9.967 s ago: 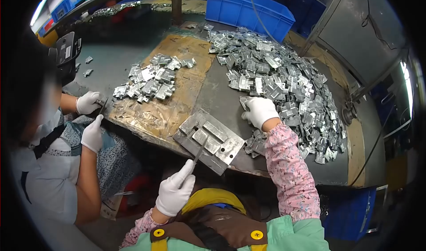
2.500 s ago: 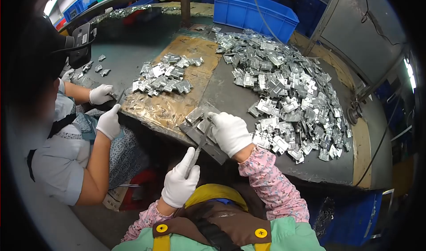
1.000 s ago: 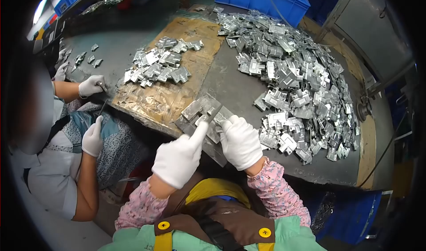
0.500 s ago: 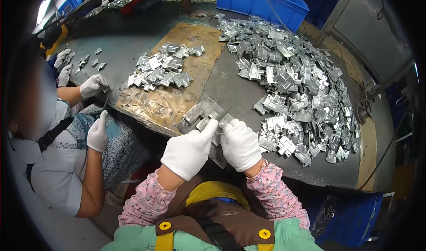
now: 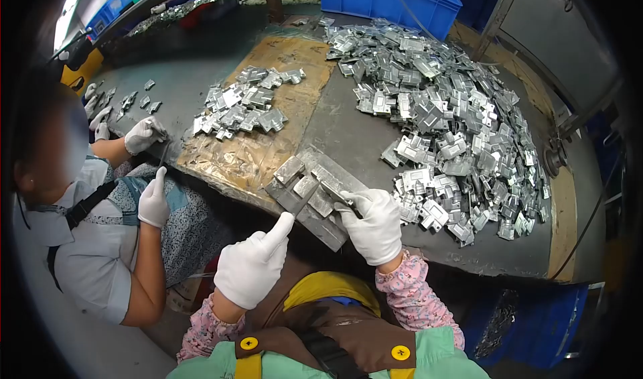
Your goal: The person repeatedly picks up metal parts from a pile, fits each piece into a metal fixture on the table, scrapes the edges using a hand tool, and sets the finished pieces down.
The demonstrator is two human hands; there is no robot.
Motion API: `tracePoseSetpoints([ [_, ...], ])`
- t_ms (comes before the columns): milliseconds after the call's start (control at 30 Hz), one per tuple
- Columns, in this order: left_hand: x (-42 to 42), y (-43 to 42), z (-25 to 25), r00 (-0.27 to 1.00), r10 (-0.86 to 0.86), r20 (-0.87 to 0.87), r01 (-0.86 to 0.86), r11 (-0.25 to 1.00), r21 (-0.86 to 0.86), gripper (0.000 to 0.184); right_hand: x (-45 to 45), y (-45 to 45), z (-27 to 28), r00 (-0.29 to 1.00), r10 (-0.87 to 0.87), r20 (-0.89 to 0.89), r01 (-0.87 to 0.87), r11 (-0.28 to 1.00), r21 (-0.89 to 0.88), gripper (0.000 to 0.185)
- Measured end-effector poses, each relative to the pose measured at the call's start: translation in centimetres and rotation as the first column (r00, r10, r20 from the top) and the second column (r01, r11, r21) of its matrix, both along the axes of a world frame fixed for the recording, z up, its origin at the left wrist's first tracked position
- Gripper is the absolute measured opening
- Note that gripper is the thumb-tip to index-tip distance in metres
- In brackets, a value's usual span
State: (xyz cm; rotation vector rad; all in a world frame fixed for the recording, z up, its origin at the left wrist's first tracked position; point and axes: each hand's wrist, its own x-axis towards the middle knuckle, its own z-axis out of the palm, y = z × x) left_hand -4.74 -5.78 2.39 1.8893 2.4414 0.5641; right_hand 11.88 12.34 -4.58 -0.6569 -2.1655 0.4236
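My left hand [image 5: 258, 264], in a white glove, is closed around a thin, dark, pointed file [image 5: 307, 201], its index finger stretched along the tool. The file's tip slants up and right over a grey metal block [image 5: 323, 232] with raised pieces, at the table's front edge. My right hand [image 5: 372, 226], also gloved, pinches a small silver metal casting [image 5: 331, 192] against the block. Its fingers partly cover the casting. Whether the file touches the casting I cannot tell.
A large heap of metal castings [image 5: 442, 124] lies to the right, a smaller pile [image 5: 242, 101] ahead-left. Behind the heap stands a blue crate [image 5: 388, 0]. At left sits a co-worker, whose gloved hand [image 5: 154, 201] holds a thin tool.
My left hand has drawn back down and left with the file, away from my right hand. My right hand has shifted slightly right and down, uncovering more of the block.
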Motion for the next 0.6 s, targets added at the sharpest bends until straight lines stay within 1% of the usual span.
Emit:
tracePoseSetpoints([
  [67,0.0,0.0,0.3,0.998,-0.011,0.062,0.008,0.999,0.045,0.047,-0.3,-0.2,0.1,1.000,-0.017,0.020,0.015,0.997,0.078,0.025],
  [133,0.2,-0.2,0.8,0.995,-0.034,0.091,0.031,0.999,0.042,0.049,-0.3,-0.3,0.1,0.999,-0.021,0.040,0.018,0.996,0.092,0.025],
  [267,1.5,0.1,1.6,0.996,-0.073,0.059,0.078,0.992,-0.097,0.050,-0.1,-0.3,-0.7,0.999,0.000,0.049,-0.003,0.998,0.062,0.027],
  [300,1.6,0.7,1.4,0.996,-0.082,0.042,0.086,0.990,-0.109,0.049,-0.2,-0.3,-0.6,0.999,-0.004,0.038,0.001,0.997,0.078,0.026],
  [367,1.4,3.5,0.3,0.996,-0.091,0.025,0.092,0.995,-0.048,0.048,-0.3,-0.3,0.0,1.000,-0.011,0.016,0.009,0.994,0.111,0.026],
  [400,1.1,4.6,-0.4,0.995,-0.102,0.018,0.102,0.995,-0.008,0.047,-0.3,-0.3,0.2,1.000,0.006,0.022,-0.008,0.996,0.091,0.026],
  [500,1.0,5.3,0.4,0.992,-0.123,0.027,0.123,0.992,-0.009,0.046,-0.1,0.1,-0.4,0.998,0.052,-0.029,-0.050,0.997,0.062,0.024],
  [533,1.6,4.2,1.6,0.992,-0.124,0.022,0.126,0.989,-0.072,0.046,0.0,0.3,-0.4,0.998,0.064,-0.018,-0.063,0.996,0.059,0.024],
  [600,2.3,1.9,2.0,0.990,-0.143,-0.017,0.140,0.985,-0.104,0.048,0.1,0.4,-0.8,0.997,0.083,-0.002,-0.082,0.996,0.038,0.022],
])
